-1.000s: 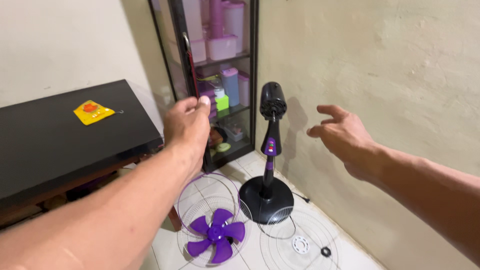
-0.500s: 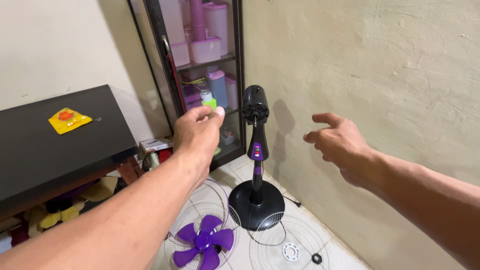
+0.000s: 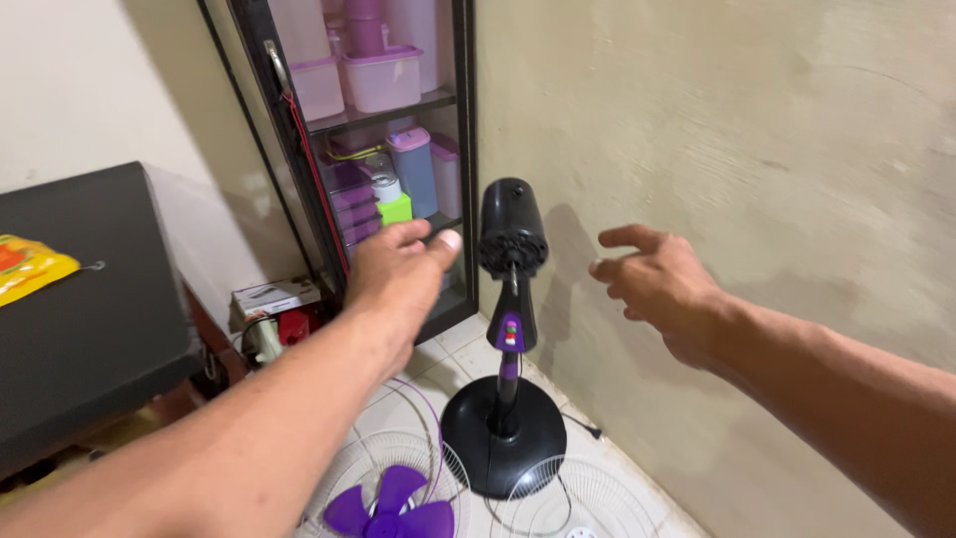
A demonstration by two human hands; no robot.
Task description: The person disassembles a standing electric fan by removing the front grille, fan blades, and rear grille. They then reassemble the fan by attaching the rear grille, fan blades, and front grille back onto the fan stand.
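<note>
Yellow flat packet (image 3: pixel 30 267) with red-orange print lies at the frame's left edge, on the black tabletop (image 3: pixel 100 299). Small white-grey rectangular carton (image 3: pixel 276 297) sits low, left of centre, beside the cabinet foot, with a red box (image 3: pixel 299 324) just beneath it. No signs or screens visible; any labels are too small to tell.

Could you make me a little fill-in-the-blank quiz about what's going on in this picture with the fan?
1. Both hands, the left hand and the right hand, reach toward the black motor head of a stripped-down ____.
2. The loose fan blade on the floor is ____ in colour.
3. The round black base stands on the white tiled ____.

Missing words: fan; purple; floor
</note>
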